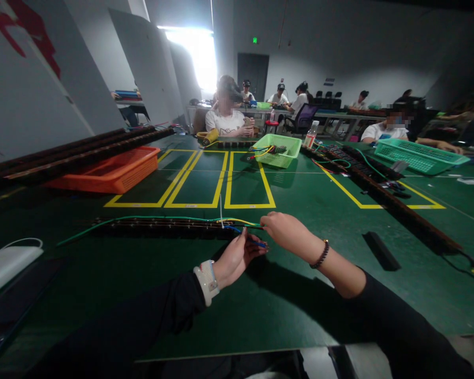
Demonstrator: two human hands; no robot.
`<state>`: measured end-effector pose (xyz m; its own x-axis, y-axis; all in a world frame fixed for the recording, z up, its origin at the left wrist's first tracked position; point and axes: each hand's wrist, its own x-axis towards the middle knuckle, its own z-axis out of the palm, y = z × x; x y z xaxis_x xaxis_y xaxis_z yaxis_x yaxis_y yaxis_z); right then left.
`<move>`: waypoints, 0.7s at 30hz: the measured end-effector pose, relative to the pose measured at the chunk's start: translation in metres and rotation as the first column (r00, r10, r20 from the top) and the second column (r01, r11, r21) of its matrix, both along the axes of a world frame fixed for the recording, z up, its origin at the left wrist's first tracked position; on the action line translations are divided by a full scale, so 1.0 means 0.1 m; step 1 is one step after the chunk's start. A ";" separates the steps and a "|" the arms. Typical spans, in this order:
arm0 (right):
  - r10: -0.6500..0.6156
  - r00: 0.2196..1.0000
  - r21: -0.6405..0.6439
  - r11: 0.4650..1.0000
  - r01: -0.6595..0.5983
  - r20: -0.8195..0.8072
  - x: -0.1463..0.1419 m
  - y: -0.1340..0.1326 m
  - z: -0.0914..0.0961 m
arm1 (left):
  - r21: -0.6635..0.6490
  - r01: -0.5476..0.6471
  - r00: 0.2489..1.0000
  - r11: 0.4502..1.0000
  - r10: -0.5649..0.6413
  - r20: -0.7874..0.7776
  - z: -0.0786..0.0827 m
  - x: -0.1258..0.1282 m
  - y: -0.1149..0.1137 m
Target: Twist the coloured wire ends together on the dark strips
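Observation:
A long dark terminal strip (161, 227) lies across the green table in front of me. Green, yellow and blue wires (237, 223) run along it, and a thin white cable tie (221, 210) stands up from the bundle. My left hand (235, 259), with a white wrist band, is closed on the blue wire near the strip's right end. My right hand (286, 232), with a bead bracelet, pinches the ends of the green and yellow wires just right of it.
An orange basket (110, 171) sits at the left, a green basket (278, 150) with wires ahead, another green basket (418, 155) at the right. More dark strips (383, 195) lie on the right. A white device (8, 263) rests at left. People sit at the far side.

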<state>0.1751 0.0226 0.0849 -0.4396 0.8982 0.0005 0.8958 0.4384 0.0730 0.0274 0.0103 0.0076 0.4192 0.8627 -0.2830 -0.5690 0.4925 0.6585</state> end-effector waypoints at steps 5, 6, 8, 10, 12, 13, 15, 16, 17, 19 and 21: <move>0.068 0.994 -0.130 0.988 -0.080 -0.090 0.09 0.20 -0.19 | 0.013 0.011 1.000 1.000 -0.010 -0.028 0.01 -0.01 0.01; 0.077 0.992 -0.160 0.983 -0.091 -0.096 0.09 0.23 -0.22 | 0.010 0.009 1.000 1.000 -0.009 -0.025 0.01 -0.01 0.01; 0.073 0.994 -0.198 0.976 -0.088 -0.081 0.09 0.26 -0.25 | 0.001 0.010 1.000 1.000 -0.010 -0.018 0.02 -0.02 0.01; 0.056 0.997 -0.186 0.980 -0.065 -0.049 0.08 0.26 -0.21 | -0.005 0.019 1.000 1.000 -0.019 -0.008 0.02 -0.02 0.01; 0.023 0.999 -0.127 0.992 -0.027 -0.033 0.06 0.21 -0.13 | -0.007 0.027 1.000 1.000 -0.027 -0.002 0.02 -0.02 0.01; 0.011 0.999 -0.090 0.996 -0.015 -0.041 0.05 0.17 -0.07 | -0.010 0.026 1.000 1.000 -0.026 0.000 0.02 -0.02 0.01; 0.015 0.997 -0.039 0.999 -0.018 -0.079 0.00 0.08 0.03 | -0.025 0.014 1.000 1.000 -0.014 0.012 0.02 -0.02 0.02; 0.030 0.995 -0.032 0.999 -0.033 -0.096 -0.02 0.02 0.07 | -0.036 0.007 1.000 0.999 -0.006 0.025 0.01 -0.01 0.02; 0.053 0.993 -0.037 0.998 -0.058 -0.107 -0.05 -0.03 0.09 | -0.047 0.000 0.999 0.999 0.002 0.040 0.01 -0.01 0.02; 0.106 0.988 -0.064 0.991 -0.114 -0.112 -0.10 -0.11 0.10 | -0.063 -0.010 0.998 0.998 0.014 0.064 0.00 -0.01 0.03; 0.146 0.985 -0.089 0.984 -0.154 -0.095 -0.13 -0.16 0.05 | -0.068 -0.020 0.997 0.997 0.025 0.071 -0.01 -0.01 0.03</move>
